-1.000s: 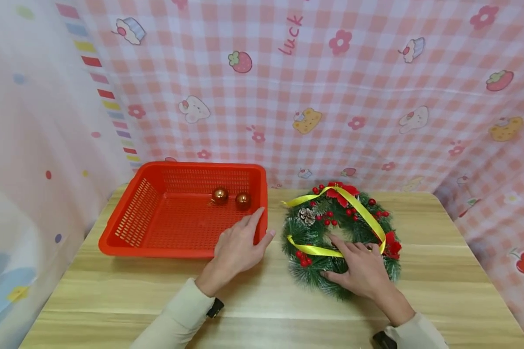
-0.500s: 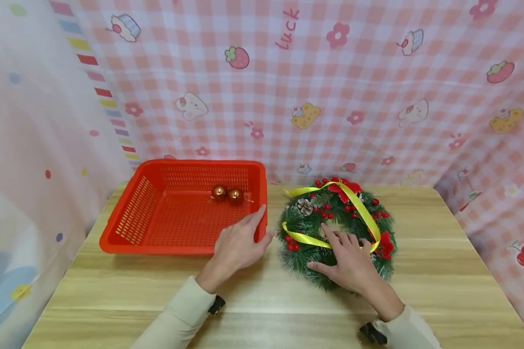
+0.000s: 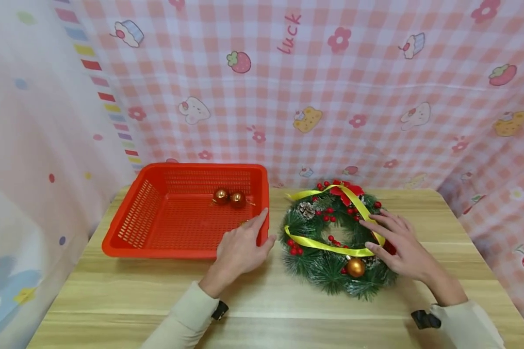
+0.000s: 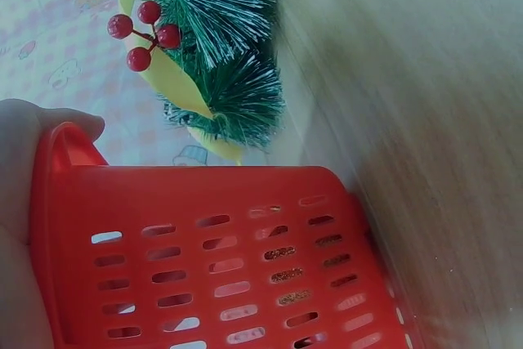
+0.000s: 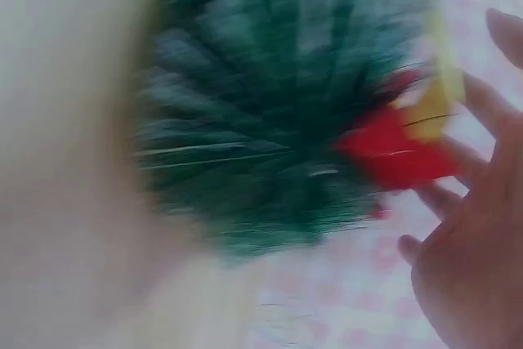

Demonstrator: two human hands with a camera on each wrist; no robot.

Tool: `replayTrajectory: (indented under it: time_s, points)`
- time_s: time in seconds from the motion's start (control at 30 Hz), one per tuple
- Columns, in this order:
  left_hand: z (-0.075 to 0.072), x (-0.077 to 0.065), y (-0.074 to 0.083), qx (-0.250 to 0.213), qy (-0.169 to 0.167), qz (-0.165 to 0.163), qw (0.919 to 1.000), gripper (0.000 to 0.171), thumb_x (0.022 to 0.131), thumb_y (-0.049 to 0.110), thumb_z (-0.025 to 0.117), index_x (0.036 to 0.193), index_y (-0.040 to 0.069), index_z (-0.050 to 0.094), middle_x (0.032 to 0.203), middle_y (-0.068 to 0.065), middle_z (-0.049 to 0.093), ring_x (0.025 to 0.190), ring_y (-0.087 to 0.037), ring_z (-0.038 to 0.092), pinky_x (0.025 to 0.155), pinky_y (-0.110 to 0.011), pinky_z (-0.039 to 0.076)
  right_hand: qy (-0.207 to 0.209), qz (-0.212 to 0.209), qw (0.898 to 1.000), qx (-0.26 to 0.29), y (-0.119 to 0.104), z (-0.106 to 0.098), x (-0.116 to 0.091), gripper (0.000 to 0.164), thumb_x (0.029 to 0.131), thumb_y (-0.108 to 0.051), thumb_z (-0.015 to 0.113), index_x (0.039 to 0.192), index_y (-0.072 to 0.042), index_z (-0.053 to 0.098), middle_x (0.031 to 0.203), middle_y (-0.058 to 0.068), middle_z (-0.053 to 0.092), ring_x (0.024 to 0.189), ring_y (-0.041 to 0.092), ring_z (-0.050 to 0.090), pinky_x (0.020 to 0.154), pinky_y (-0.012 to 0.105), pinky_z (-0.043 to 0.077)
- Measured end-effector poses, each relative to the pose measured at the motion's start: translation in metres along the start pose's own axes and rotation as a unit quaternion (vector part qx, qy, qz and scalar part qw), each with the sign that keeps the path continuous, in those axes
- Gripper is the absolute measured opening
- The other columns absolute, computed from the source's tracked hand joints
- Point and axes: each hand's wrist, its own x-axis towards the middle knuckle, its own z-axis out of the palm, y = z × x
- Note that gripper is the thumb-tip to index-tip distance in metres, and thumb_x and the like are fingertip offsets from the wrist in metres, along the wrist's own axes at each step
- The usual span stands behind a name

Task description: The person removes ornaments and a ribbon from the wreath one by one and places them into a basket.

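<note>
In the head view, my left hand holds the front right corner of a red plastic basket, thumb outside the rim and index finger along it. The left wrist view shows the thumb over the basket's rim. My right hand has its fingers spread over the right side of a green Christmas wreath, by the yellow ribbon; whether they touch it I cannot tell. A gold bauble sits on the wreath's front. The right wrist view is blurred, with the wreath beside that hand.
Two shiny copper-gold baubles lie at the back right in the basket. Something small and gold shows by my left fingers. Basket and wreath stand side by side on a wooden table, with a checked curtain behind.
My right hand has moved from the wreath's front to its right side, and the gold bauble there shows now. In the basket one bauble has rolled left. My left hand has stayed put.
</note>
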Motion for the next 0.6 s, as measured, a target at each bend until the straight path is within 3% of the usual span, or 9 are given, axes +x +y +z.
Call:
replayTrajectory:
  time_s: [0.1, 0.23, 0.43, 0.6]
  points:
    - [0.001, 0.001, 0.001, 0.002, -0.002, -0.003, 1.0000, 0.068, 0.096, 0.050, 0.054, 0.156, 0.025, 0.033, 0.146, -0.006, 0.054, 0.042, -0.013, 0.041, 0.045, -0.029, 0.035, -0.017, -0.001, 1.000, 0.008, 0.015, 0.011, -0.006, 0.048, 0.092, -0.018, 0.068, 0.138, -0.011, 0.057, 0.144, 0.027, 0.045, 0.139, 0.054, 0.024, 0.112, 0.070, 0.004]
    - [0.001, 0.001, 0.000, 0.009, 0.003, 0.008, 0.9999, 0.068, 0.096, 0.051, 0.052, 0.156, 0.023, 0.033, 0.144, -0.007, 0.056, 0.043, -0.012, 0.042, 0.046, -0.028, 0.036, -0.017, 0.011, 1.000, 0.010, 0.017, 0.028, -0.012, 0.043, 0.095, -0.020, 0.064, 0.136, -0.010, 0.059, 0.148, 0.026, 0.040, 0.143, 0.051, 0.021, 0.112, 0.070, 0.005]
    - [0.001, 0.001, 0.000, 0.010, 0.004, 0.007, 0.9999, 0.068, 0.096, 0.050, 0.052, 0.155, 0.023, 0.033, 0.142, -0.007, 0.057, 0.042, -0.013, 0.041, 0.043, -0.028, 0.035, 0.003, 0.025, 0.999, -0.024, 0.006, 0.041, -0.010, 0.038, 0.099, -0.023, 0.059, 0.132, -0.006, 0.061, 0.145, 0.026, 0.042, 0.140, 0.053, 0.023, 0.105, 0.073, 0.015]
    - [0.002, 0.001, -0.001, 0.006, -0.005, 0.000, 1.0000, 0.068, 0.097, 0.050, 0.053, 0.156, 0.024, 0.033, 0.142, -0.008, 0.057, 0.038, -0.012, 0.035, 0.038, -0.027, 0.029, -0.025, 0.095, 0.995, -0.034, -0.018, 0.051, -0.007, 0.044, 0.102, -0.031, 0.051, 0.138, -0.004, 0.056, 0.148, 0.027, 0.037, 0.141, 0.052, 0.018, 0.105, 0.075, 0.013]
